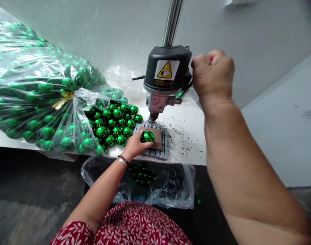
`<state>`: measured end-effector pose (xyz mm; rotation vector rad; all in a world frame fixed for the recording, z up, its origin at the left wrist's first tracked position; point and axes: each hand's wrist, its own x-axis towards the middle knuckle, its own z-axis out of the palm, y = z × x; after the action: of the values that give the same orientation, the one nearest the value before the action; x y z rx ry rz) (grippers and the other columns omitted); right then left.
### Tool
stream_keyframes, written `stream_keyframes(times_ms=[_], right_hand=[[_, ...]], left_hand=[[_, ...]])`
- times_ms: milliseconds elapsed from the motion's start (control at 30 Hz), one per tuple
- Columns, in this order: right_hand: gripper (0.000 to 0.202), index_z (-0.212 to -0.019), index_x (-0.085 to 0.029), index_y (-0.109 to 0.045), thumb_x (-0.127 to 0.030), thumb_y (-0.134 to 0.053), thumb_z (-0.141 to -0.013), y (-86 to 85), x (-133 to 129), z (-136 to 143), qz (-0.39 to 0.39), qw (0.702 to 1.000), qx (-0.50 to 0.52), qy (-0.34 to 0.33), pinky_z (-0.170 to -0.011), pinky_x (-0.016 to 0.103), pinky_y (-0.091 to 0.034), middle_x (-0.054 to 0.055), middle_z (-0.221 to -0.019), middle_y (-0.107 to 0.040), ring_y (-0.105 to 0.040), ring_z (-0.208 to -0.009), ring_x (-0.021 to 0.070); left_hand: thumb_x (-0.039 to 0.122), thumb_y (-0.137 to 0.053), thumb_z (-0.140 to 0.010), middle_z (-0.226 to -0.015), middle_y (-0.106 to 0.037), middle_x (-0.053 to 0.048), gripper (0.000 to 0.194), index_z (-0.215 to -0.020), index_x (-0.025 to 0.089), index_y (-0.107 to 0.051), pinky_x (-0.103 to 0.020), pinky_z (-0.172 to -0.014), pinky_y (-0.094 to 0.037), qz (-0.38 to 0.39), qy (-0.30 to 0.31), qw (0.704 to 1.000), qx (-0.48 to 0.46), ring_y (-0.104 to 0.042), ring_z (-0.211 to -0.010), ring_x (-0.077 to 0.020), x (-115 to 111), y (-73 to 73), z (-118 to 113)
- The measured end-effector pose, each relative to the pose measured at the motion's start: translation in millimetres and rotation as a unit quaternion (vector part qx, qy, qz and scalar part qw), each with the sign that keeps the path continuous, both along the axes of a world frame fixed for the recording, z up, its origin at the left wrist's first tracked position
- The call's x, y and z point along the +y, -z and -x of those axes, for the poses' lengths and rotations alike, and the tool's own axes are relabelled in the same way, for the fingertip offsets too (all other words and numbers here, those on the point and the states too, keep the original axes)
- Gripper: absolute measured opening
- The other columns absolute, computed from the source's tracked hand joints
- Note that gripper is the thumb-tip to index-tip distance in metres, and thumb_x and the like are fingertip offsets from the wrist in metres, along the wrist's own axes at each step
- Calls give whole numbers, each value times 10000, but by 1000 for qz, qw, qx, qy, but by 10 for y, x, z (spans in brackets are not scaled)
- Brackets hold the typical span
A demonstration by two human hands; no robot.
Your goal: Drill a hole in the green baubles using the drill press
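My left hand (135,145) grips a shiny green ball ornament (148,136) between thumb and fingers. The ball is over a brown board (157,139) on the slotted metal base (163,153) of a bench drill (168,68). Just above the ball is the drill's chuck (153,116), with a thin bit below it. At the drill's right side, my right hand (213,76) is closed in a fist around the feed lever (187,89). Most of the lever is hidden by the fist; a bit of red shows between the fingers.
Several loose green balls (117,122) lie left of the base, beside a large tied plastic bag (43,92) full of them. Dark shavings (186,136) are scattered over the white table (193,119). Below its front edge, a plastic-lined bin (170,190) holds more green balls.
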<state>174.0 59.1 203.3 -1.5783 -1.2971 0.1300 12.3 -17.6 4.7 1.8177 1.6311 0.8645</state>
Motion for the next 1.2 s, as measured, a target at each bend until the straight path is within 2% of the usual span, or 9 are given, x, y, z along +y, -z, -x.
stream_keyframes(times_ms=[133,233,400,500,633,800,933,1033,1200], right_hand=[[299,-613,-157,-294,-245,-428,-865,47,21,3,-21,1000,12,2,-663,248,-169,-45,-595,-235,-133,-622,31],[299,-607,-158,-274,-240,-424,-852,74,36,-6,-40,999,17,-8,-654,246,-161,-41,-599,-219,-145,-609,25],[275,-621,-154,-257,-251,-390,-842,119,62,-30,-64,997,27,-26,-641,242,-144,-38,-605,-249,-184,-592,19],[258,-628,-153,-270,-248,-390,-836,125,73,-35,-67,997,33,-29,-642,243,-141,-40,-604,-257,-191,-593,18],[268,-618,-156,-260,-243,-391,-836,121,78,-32,-71,996,36,-31,-630,249,-144,-39,-592,-252,-200,-579,22],[275,-610,-155,-246,-231,-386,-834,121,81,-33,-80,996,39,-33,-621,250,-141,-37,-589,-245,-190,-572,22],[276,-610,-159,-253,-241,-393,-833,124,80,-39,-83,995,40,-37,-626,248,-149,-38,-587,-241,-185,-571,23],[270,-616,-162,-256,-244,-391,-835,132,86,-44,-87,994,44,-40,-632,246,-153,-39,-596,-256,-195,-577,22],[271,-616,-164,-252,-243,-404,-826,140,96,-45,-96,993,53,-45,-631,251,-150,-39,-602,-252,-196,-579,20]], left_hand=[[326,-729,-694,-1116,-666,-95,585,-1238,175,-576,-330,-865,-481,-9,69,997,14,-617,-955,-216,-300,-34,144],[377,-762,-685,-1174,-653,-111,673,-1290,171,-548,-317,-799,-513,9,106,994,12,-630,-855,-185,-479,-30,272],[299,-487,-923,-912,-706,-84,254,-950,172,-706,-319,-835,-503,-50,-69,988,130,-645,-880,-191,-514,4,539],[237,-509,-905,-1120,-671,-120,263,-1116,171,-653,-334,-867,-507,-29,-167,957,233,-647,-993,-226,-451,-3,674],[244,-630,-817,-1407,-498,-156,584,-1370,184,-454,-356,-847,-532,35,-152,937,312,-635,-1085,-275,-388,-14,700],[203,-627,-784,-1400,-508,-144,630,-1382,201,-429,-389,-833,-533,50,-127,936,324,-643,-1055,-284,-320,35,659],[286,-714,-724,-1277,-584,-151,644,-1319,171,-496,-385,-881,-494,15,-130,977,166,-614,-1069,-283,-303,34,710],[345,-739,-698,-1012,-651,-74,705,-1334,200,-471,-283,-690,-493,52,-104,985,-125,-643,-834,-191,-325,-13,709],[278,-801,-603,-821,-597,31,754,-1274,246,-460,-172,-519,-389,127,-75,841,-521,-611,-636,-94,-328,-41,578]])
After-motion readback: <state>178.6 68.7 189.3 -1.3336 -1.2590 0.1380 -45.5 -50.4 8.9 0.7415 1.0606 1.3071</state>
